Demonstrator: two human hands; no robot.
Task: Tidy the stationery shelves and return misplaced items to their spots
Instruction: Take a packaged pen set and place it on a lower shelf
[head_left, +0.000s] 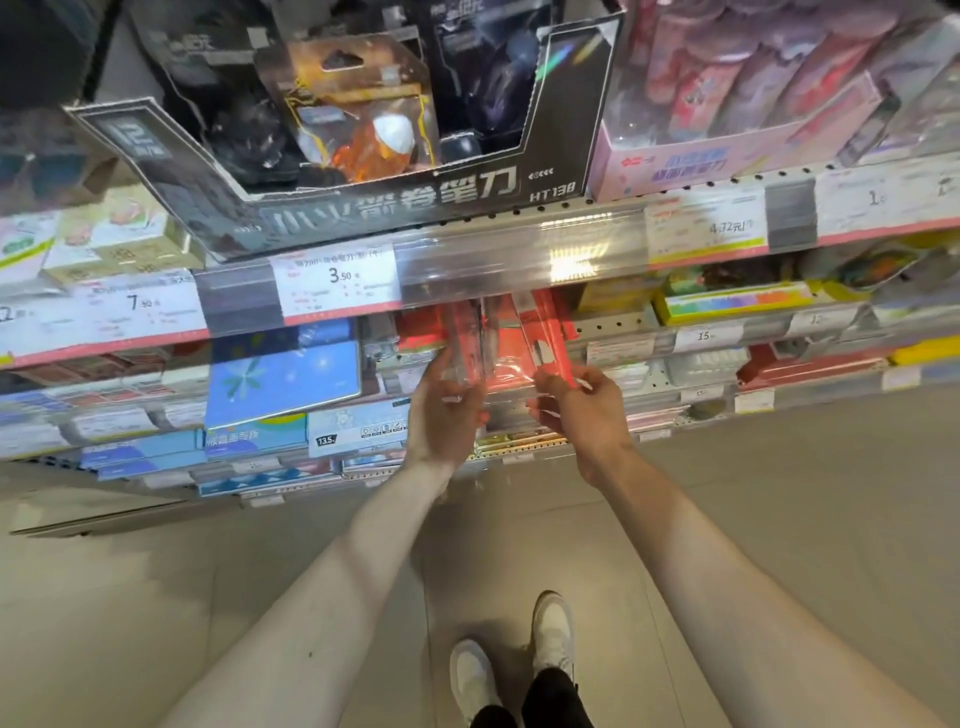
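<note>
Several red stationery packs in clear plastic (511, 338) stand on the second shelf, just under the clear price rail (519, 260). My left hand (447, 410) grips the left side of the packs, fingers curled round the plastic. Gripping the right side, my right hand (576, 410) pinches a red pack near its lower corner. The tops of the packs are hidden behind the rail.
A black display box of sharpeners (363, 171) sits on the top shelf, a pink box (727, 156) to its right. Blue boxed sets (283, 379) lie left of my hands, yellow and red boxes (737, 304) to the right. Tiled floor (727, 493) below.
</note>
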